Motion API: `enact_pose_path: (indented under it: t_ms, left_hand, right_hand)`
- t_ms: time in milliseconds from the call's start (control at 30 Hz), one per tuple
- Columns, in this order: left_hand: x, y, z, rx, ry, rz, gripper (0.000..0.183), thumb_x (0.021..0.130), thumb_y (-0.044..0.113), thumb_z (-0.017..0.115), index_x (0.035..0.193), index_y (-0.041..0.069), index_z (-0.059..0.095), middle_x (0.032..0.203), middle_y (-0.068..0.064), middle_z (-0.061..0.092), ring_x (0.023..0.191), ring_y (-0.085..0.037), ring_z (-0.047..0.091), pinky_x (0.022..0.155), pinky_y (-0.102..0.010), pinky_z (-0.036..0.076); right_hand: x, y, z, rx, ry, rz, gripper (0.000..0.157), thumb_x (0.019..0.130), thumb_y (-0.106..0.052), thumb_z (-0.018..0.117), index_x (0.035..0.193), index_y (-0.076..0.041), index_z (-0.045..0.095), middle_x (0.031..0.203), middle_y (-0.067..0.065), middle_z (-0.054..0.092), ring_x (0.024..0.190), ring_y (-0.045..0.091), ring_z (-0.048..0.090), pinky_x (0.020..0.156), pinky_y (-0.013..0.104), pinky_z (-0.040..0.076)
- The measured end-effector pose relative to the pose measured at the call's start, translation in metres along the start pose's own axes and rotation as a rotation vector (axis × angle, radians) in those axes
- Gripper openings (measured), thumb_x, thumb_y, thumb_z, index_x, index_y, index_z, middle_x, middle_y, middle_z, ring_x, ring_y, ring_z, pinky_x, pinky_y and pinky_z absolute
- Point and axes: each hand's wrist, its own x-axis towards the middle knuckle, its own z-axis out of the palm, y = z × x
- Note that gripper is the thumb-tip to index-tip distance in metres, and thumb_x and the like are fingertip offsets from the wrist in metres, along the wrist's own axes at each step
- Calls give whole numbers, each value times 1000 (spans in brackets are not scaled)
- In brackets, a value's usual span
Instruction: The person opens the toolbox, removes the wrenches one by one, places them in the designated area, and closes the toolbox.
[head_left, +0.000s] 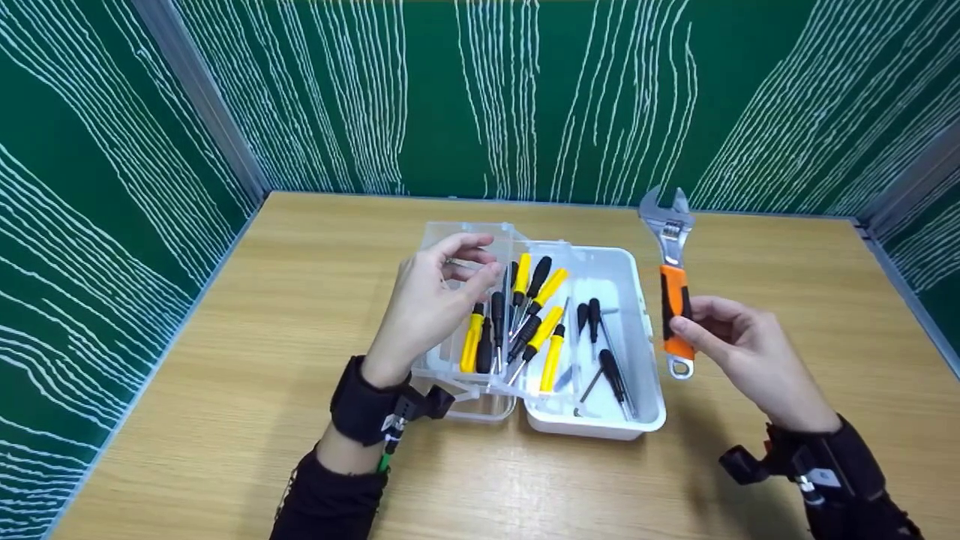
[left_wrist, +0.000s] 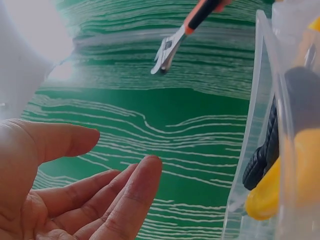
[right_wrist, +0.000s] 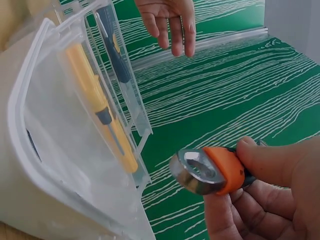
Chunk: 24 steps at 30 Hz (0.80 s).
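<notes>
Adjustable wrench (head_left: 672, 281) is up in the air just right of the white toolbox (head_left: 585, 428), pinched by its handle in the right hand (head_left: 746, 352). Left hand (head_left: 431, 296)'s loosely open, holding nothing, by the clear trays (head_left: 466, 227). Progress-wise, screwdrivers (head_left: 553, 361) are in the box and trays; wrench isn't.

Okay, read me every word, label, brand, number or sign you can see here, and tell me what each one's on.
No text can be read in any view.
Adjustable wrench, screwdrivers, white toolbox: no legible lettering.
Pale patch on the right wrist strap: too small and blurred to tell.
Green walls: wavy white lines only.
</notes>
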Motion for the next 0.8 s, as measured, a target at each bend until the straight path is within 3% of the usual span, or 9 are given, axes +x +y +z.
enact_pose_path:
  t_ms: [367,600,800]
  left_hand:
    - [2,-2,-10,30,19,-6,36,101,17,76,136,9,71,116,-8,75,92,-22,74,80,-30,67]
    - [4,-5,-15,42,11,-12,35,102,18,76,135,9,72,115,-10,74,92,-23,76,77,-30,67]
    - [4,-4,-19,62,12,-43,35,102,19,75,135,10,72,117,-9,74,95,-27,76,79,-30,67]
  right_hand:
    - [1,22,-11,-18,34,35,44,106,-35,69,133,0,69,99,-12,75,84,7,70,77,14,58]
    - [2,37,-17,-7,44,38,42,107,-32,68,132,2,69,95,-12,76,83,7,71,76,17,60]
    - [2,48,-21,-38,33,94,48,107,-36,67,136,2,67,98,-15,73,88,4,68,78,15,59]
